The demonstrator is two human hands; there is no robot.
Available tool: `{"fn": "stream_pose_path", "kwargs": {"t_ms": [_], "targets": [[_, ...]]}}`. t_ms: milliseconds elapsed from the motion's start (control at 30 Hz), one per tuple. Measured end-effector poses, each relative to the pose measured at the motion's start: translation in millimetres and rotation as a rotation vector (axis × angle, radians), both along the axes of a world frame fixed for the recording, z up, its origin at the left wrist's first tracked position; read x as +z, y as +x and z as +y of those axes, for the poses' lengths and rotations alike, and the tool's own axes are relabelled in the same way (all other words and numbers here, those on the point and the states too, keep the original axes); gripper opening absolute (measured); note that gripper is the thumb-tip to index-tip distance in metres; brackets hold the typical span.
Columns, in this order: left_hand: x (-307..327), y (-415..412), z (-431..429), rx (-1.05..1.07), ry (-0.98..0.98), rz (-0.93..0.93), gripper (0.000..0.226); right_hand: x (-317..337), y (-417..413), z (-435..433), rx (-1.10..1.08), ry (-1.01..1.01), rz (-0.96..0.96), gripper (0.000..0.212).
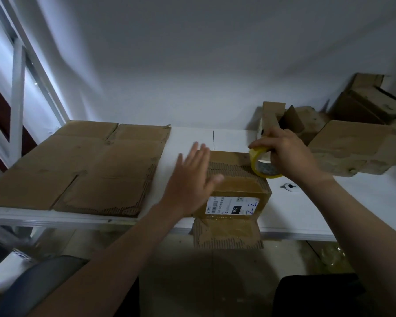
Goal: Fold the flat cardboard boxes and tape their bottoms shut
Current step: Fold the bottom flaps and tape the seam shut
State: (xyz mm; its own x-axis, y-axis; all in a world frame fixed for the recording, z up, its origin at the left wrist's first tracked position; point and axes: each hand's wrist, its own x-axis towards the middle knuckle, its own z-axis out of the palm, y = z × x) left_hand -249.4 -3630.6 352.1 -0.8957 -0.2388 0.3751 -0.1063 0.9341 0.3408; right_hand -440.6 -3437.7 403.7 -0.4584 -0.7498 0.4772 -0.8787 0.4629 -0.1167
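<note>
A box (236, 191) is pressed by the flat, released left hand (192, 177); a tape roll (263, 164) is gripped on it by the right hand (288, 152).

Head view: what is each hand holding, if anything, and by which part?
The right hand grips the yellow tape roll by its upper rim. The left hand holds nothing, fingers straight, over the folded box.

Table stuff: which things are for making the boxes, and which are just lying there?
For the job: labelled box; yellow tape roll, gripped by the right hand; left hand, open over the box; flat cardboard; folded boxes at the right.

Just lying about: small white round thing on the table; black object below the table edge.
</note>
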Motion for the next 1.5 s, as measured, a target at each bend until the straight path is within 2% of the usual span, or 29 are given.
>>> {"fn": "stream_pose_path", "kwargs": {"t_ms": [100, 167, 233, 300, 367, 533, 600, 767, 933, 1100, 1233, 1400, 1500], "targets": [[-7.3, -3.7, 19.3, 0.022, -0.151, -0.316, 0.111, -1.1, -2.9, 5.1, 0.047, 0.007, 0.007, 0.051], [-12.4, -9.6, 10.2, 0.06, -0.236, -0.379, 0.117, -3.1, -6.5, 9.7, 0.103, -0.031, -0.028, 0.053], [-13.9, -15.7, -7.8, 0.063, -0.246, -0.395, 0.116, -6.6, -9.3, 14.0, 0.152, -0.097, -0.113, 0.059], [-12.0, -22.0, -26.7, 0.039, -0.227, -0.431, 0.112, -9.6, -11.5, 17.4, 0.153, -0.173, -0.286, 0.065], [-10.3, -28.1, -40.1, 0.002, -0.223, -0.466, 0.108, -15.6, -14.6, 21.2, 0.163, -0.257, -0.402, 0.064], [-1.7, -41.0, -63.8, -0.057, -0.185, -0.5, 0.102, -26.0, -20.2, 21.9, 0.201, -0.35, -0.504, 0.054], [4.7, -47.3, -65.1, -0.087, -0.221, -0.514, 0.095, -26.1, -21.6, 20.3, 0.222, -0.343, -0.475, 0.05], [5.5, -60.8, -58.6, -0.055, -0.108, -0.584, 0.126, -17.9, -25.4, 14.5, 0.238, -0.321, -0.404, 0.052], [0.7, -71.3, -48.2, 0.05, -0.118, -0.555, 0.126, -7.5, -24.1, 8.4, 0.211, -0.231, -0.379, 0.052], [-3.2, -79.6, -40.3, 0.093, -0.184, -0.444, 0.113, 0.0, -20.2, 5.3, 0.19, -0.173, -0.329, 0.049], [-5.9, -85.5, -39.2, 0.032, -0.221, -0.414, 0.108, 4.4, -20.6, 5.7, 0.142, -0.177, -0.315, 0.04], [-4.3, -87.4, -39.2, -0.029, -0.084, -0.404, 0.084, 10.4, -18.5, 6.7, 0.118, -0.124, -0.352, 0.041], [-4.5, -87.0, -38.5, -0.027, -0.132, -0.413, 0.085, 15.7, -12.8, 1.8, 0.099, -0.01, -0.31, 0.042]]}}
